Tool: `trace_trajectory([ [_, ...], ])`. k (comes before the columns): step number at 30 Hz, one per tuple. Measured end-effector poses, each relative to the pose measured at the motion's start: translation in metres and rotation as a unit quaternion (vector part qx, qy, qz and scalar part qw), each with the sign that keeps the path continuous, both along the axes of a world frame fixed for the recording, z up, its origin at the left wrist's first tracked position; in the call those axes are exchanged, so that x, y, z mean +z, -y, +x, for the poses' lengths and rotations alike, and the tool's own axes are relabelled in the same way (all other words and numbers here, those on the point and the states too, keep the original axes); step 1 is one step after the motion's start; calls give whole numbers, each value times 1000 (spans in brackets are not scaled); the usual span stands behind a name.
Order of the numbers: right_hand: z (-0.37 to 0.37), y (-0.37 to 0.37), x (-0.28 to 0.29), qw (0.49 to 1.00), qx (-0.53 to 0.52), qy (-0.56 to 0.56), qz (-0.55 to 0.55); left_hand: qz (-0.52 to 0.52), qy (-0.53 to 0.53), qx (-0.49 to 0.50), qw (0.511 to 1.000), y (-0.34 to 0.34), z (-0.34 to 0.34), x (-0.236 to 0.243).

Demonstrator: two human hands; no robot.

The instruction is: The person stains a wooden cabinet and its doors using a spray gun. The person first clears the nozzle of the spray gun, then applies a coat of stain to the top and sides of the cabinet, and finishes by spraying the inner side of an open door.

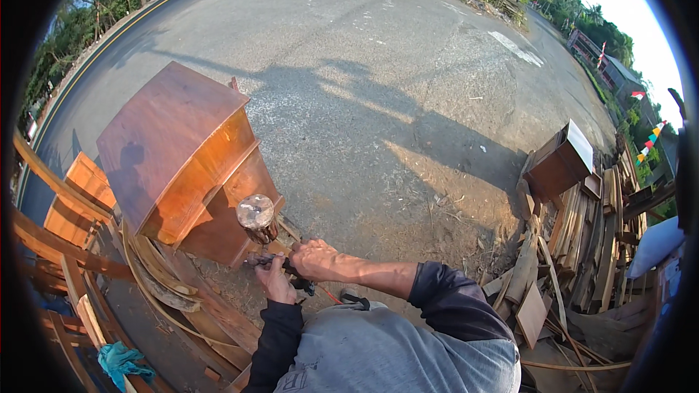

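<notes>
A tool (303, 285) is being gripped, ideally steadily, by the left hand (277, 282); the right hand's (314, 259) grip cannot be told.

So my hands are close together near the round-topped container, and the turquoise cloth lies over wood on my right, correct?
Not quite: the head view shows the turquoise cloth over wood on your left, not your right. Your left hand and right hand are indeed close together near the round-topped container.
</notes>
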State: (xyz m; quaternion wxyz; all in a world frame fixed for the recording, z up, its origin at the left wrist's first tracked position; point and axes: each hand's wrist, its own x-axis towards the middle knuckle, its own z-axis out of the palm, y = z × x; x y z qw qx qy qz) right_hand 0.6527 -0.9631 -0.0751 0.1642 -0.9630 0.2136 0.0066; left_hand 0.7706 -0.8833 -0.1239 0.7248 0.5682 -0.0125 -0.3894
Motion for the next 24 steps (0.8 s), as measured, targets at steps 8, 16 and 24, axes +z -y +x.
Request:
trace_trajectory([
  [8, 3, -1, -5, 997, -44, 55, -3, -9, -38, -22, 999, 0, -1, -7],
  [16, 1, 7, -1, 999, -39, 26, 18, -16, 27, -60, 998, 1, 12, -25],
  [24, -12, 0, 4, 987, -109, 111, 45, -14, -7, -59, 998, 8, 6, -13],
])
